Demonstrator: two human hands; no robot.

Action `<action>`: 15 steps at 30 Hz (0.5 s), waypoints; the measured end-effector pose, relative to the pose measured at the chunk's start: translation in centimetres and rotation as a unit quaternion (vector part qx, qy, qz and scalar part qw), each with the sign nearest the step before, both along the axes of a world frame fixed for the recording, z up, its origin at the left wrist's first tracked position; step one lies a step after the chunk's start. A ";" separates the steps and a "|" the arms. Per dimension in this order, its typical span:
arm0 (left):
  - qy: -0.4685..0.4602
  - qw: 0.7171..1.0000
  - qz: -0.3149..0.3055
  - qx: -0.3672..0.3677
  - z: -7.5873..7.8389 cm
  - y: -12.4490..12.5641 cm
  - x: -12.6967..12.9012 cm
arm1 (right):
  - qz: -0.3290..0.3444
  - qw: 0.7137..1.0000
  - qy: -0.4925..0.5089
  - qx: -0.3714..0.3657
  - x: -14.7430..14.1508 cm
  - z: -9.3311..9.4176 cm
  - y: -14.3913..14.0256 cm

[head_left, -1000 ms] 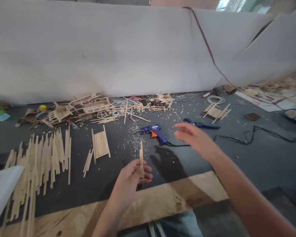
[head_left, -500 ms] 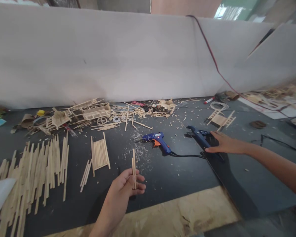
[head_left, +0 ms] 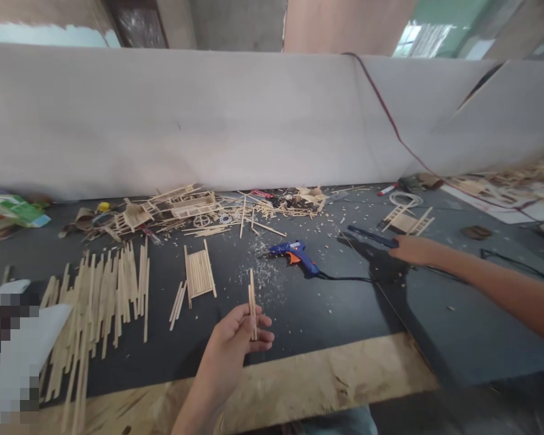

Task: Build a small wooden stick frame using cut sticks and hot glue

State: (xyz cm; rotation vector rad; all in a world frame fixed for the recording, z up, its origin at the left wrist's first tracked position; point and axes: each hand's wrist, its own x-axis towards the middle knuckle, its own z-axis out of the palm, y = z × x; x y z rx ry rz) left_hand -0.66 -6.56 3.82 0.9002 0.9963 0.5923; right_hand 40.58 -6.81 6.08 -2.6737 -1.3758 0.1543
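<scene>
1. Wooden sticks (head_left: 104, 296) lie loose in a fan at my far left on the dark mat (head_left: 299, 314). They sit near the plywood edge (head_left: 326, 380), so a stray elbow could sweep some off.
2. A small slat panel (head_left: 199, 273) rests flat beyond my left hand; a careless reach across it could crack its joints.
3. My left hand (head_left: 236, 338) pinches two thin strips (head_left: 252, 302) upright, fingers curled shut around their lower ends. The grip is light and low, so the strips could slide apart or snap if I squeeze harder.
4. The glue gun (head_left: 297, 255) lies on its side past the strips, its cord running right; a snag on the cord could drag the nozzle onto something.
5. My right hand (head_left: 410, 249) is stretched out on the blue cutter (head_left: 372, 237). I cannot tell whether its fingers have closed on the handle. I judge that a blind grab risks a nick from the blade end.
</scene>
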 end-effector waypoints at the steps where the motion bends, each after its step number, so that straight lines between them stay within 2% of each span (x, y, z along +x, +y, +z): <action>1: -0.002 1.000 0.002 0.007 0.3 -0.1 -0.1 | 0.019 1.000 0.007 -0.016 -0.2 0.4 0.0; 5: -0.005 0.999 0.003 0.033 1.5 -0.7 -0.3 | 0.076 0.996 0.010 -0.054 -2.0 2.5 0.0; 8: -0.003 0.999 -0.002 0.047 2.4 -1.4 -0.2 | 0.122 0.991 0.018 -0.053 -5.3 4.6 -0.6; 9: -0.006 0.999 -0.004 0.050 2.7 -1.6 -0.2 | 0.140 0.988 0.040 -0.057 -6.8 5.3 -0.9; 12: -0.019 0.998 -0.011 0.061 3.3 -2.4 -0.1 | 0.136 0.978 0.124 -0.096 -11.1 7.0 -2.1; 15: -0.027 0.997 -0.018 0.069 3.7 -2.8 -0.1 | 0.171 0.962 0.196 -0.086 -14.4 7.7 -3.5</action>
